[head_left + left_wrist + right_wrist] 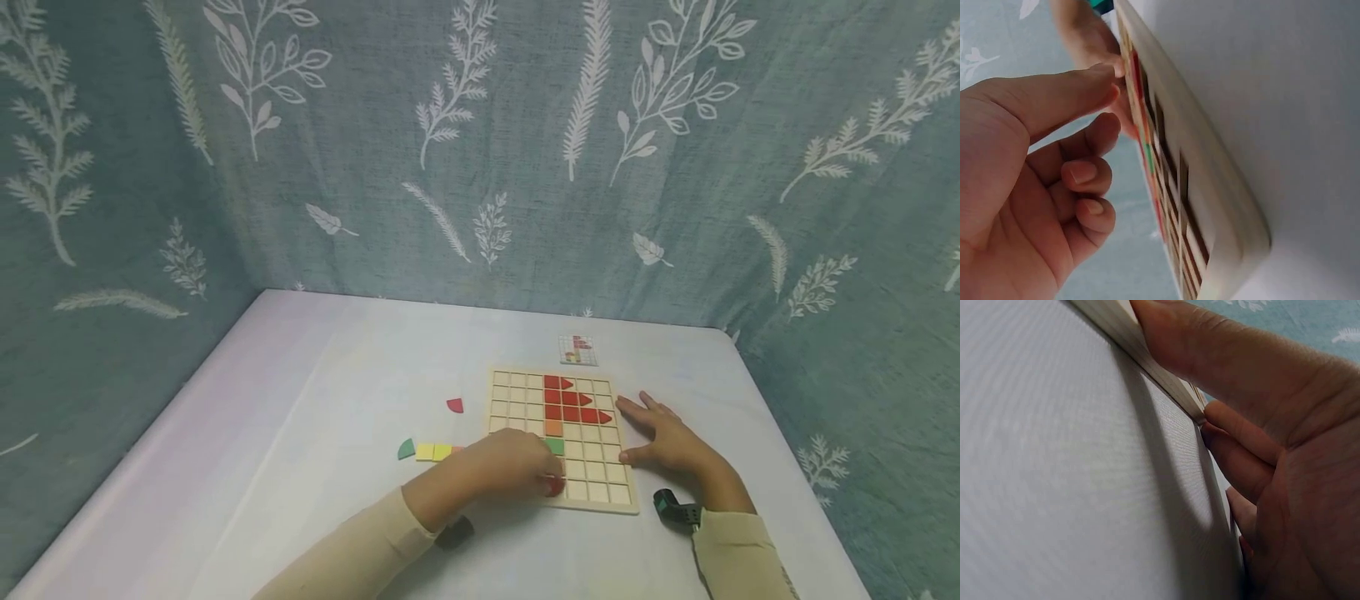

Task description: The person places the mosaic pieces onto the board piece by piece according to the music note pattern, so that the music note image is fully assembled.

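A wooden grid board (597, 473) lies on the white table. Red squares and pointed red pieces (572, 415) form rows in it, with an orange square (553, 427) and a green square (554, 447) below. My left hand (510, 462) reaches over the board's near left part, its fingertips right at a red rounded piece (555, 486); I cannot tell whether they pinch it. In the left wrist view, the thumb (1079, 94) extends above curled fingers beside the board. My right hand (671, 446) touches the board's right edge with thumb and spread fingers. The right wrist view shows that thumb (1210, 344) against the rim.
Left of the board lie a red quarter-circle piece (455, 405), a green quarter-circle piece (406, 449), yellow squares (425, 452) and an orange piece (457, 449), partly hidden by my arm. A small pattern card (578, 351) lies behind the board. Leaf-printed cloth (375, 167) surrounds the table.
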`<state>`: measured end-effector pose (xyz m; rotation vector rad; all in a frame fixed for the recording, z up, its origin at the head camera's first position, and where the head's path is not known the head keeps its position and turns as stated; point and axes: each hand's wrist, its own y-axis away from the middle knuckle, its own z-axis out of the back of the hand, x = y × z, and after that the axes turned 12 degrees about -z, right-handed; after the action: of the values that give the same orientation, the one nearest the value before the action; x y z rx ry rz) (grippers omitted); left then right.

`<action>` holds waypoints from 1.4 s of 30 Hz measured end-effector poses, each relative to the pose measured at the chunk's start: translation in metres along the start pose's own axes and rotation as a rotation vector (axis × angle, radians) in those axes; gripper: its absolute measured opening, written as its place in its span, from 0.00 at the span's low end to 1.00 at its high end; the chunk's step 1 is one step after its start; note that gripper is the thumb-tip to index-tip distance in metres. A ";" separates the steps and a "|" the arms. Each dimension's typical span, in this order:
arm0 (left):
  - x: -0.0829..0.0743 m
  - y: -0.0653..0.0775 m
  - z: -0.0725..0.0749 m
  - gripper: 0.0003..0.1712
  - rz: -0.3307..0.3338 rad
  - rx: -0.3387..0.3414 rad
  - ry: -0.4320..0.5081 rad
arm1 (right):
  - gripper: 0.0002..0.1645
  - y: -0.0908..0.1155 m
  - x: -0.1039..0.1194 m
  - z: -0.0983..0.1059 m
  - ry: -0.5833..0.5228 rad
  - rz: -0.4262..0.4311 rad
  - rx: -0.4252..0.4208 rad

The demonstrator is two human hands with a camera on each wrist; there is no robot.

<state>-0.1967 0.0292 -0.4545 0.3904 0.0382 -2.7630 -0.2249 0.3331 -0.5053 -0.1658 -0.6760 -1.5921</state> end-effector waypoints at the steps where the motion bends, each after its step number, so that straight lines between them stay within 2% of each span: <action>1: 0.001 0.002 0.001 0.01 0.011 0.000 0.003 | 0.66 0.000 0.000 0.000 0.000 0.008 -0.004; 7: 0.013 0.019 0.008 0.11 0.085 -0.005 -0.001 | 0.65 0.001 -0.002 0.001 0.003 0.034 -0.017; 15: 0.036 0.042 0.015 0.12 0.155 -0.028 -0.038 | 0.68 0.000 -0.001 -0.002 -0.015 0.010 -0.015; 19: 0.048 0.051 0.018 0.06 0.210 -0.040 -0.048 | 0.68 0.000 -0.002 -0.003 -0.024 0.004 -0.015; 25: 0.069 0.065 0.023 0.01 0.353 -0.046 -0.023 | 0.68 0.000 -0.002 -0.003 -0.019 0.006 -0.011; 29: 0.083 0.074 0.028 0.04 0.427 -0.075 -0.042 | 0.68 -0.001 -0.001 -0.003 -0.015 0.004 -0.009; 32: 0.090 0.078 0.032 0.09 0.453 -0.092 -0.018 | 0.68 -0.001 0.000 -0.003 -0.009 0.000 -0.011; 35: 0.095 0.079 0.032 0.14 0.459 -0.080 0.002 | 0.68 0.000 0.000 -0.002 -0.010 -0.003 -0.011; 42: 0.102 0.081 0.022 0.14 0.474 -0.038 0.024 | 0.68 0.001 0.002 -0.002 -0.021 -0.010 -0.008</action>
<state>-0.2664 -0.0824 -0.4590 0.3676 0.0025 -2.2871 -0.2239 0.3305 -0.5061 -0.1857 -0.6871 -1.6046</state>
